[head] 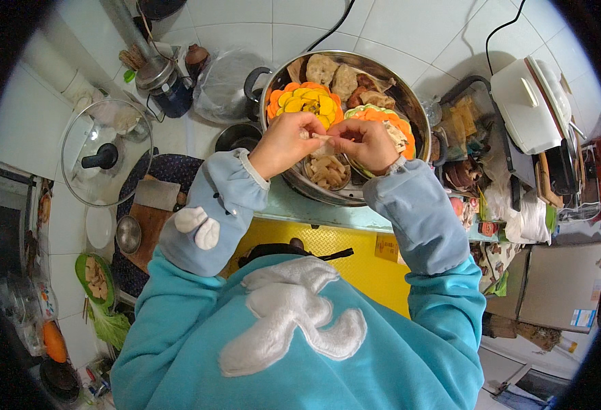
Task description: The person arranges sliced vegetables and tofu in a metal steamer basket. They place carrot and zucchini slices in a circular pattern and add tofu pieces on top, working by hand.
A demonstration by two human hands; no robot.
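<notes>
My left hand [282,146] and my right hand [369,141] meet over a wide steel pot [422,110], pinching a small pale piece of food [322,137] that looks like mushroom. Fingers partly hide it. Just below them, a small bowl holds pale torn strips [326,173]. Behind my left hand, orange and yellow slices [306,100] are fanned in a flower shape. Beside my right hand is a similar ring of orange and green slices [377,115], with pale pieces [395,136] at its side. Brown chunks [345,82] lie at the pot's back.
To the left are a glass lid [108,151], a wooden board [149,225] with a cleaver [158,193], a metal bowl [128,234] and a green dish [81,266]. A plastic bag [226,84] stands by the pot's left handle. At right is a white appliance [526,105].
</notes>
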